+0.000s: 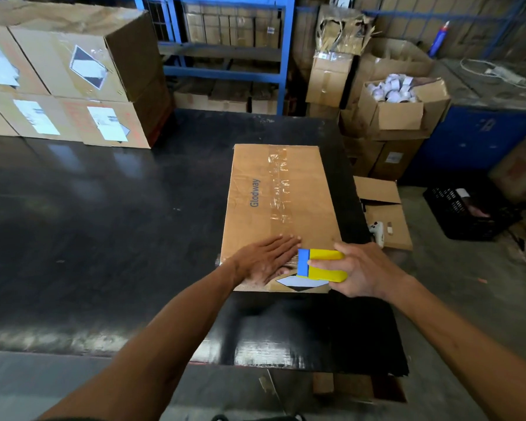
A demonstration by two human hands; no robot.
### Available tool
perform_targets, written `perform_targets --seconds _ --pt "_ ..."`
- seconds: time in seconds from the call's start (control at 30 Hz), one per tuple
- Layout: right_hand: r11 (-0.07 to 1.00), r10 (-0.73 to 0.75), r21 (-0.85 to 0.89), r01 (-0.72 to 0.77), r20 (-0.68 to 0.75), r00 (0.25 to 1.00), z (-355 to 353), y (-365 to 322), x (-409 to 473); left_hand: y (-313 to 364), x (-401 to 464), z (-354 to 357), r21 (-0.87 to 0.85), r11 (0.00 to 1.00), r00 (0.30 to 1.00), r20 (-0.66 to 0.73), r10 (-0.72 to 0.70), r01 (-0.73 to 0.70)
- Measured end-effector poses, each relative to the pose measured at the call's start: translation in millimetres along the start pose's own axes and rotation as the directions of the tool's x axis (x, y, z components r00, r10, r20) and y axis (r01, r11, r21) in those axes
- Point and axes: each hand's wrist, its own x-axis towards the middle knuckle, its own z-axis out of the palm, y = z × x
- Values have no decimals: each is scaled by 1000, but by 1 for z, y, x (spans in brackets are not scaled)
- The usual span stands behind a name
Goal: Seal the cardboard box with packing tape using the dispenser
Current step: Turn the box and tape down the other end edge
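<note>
Mostly done, by the look of it: cardboard box point(278, 214) sits flaps shut on the black table point(104, 223), toward its right edge, and a strip of clear tape point(279, 189) runs along the centre seam from the far edge toward the near end, wrinkled in places. Tape dispenser point(321, 265), yellow body with a blue front, is at the near end of the seam, right at the box's near edge, so I judge this is the finish of the run: cut or tear, then fold the tail over the near side. Can't see whether the tape is cut or whether it wraps down that side. Right hand point(359, 270) is wrapped around the dispenser, fingers curled over its top. Left hand point(266, 258) lies flat on the lid just beside the dispenser, fingers straight and spread, gripping nothing, pressing the near flap or tape down. Left to do, likely: sever tape, smooth wrinkles. Other sealed cartons point(67, 83) are stacked at the table's far left.
</note>
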Motion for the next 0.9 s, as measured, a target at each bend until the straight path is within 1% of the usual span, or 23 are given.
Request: perform_targets --seconds 0.07,0.23,0.43,0.6,0.8,0.9 --pt "1000 -4 18 4 -33 999 1 1 1 -1 1 0 -20 1000 1000 -4 -7 7" --pt "999 -43 -1 43 -27 999 6 5 0 -1 1 1 -65 998 1000 -5 -22 22" --pt "995 -87 -49 84 -73 994 5 5 -2 1 1 -2 -85 995 998 20 -52 53" --pt "993 -112 -54 108 -78 991 2 10 -11 -1 -1 -1 -103 993 998 22 -59 61" --pt "994 -92 -72 86 -87 992 1 59 -51 0 -1 -2 -80 996 999 -9 -49 48" --pt "993 -94 -75 87 -89 992 5 70 -56 0 -1 -5 -84 996 999 -6 -44 43"
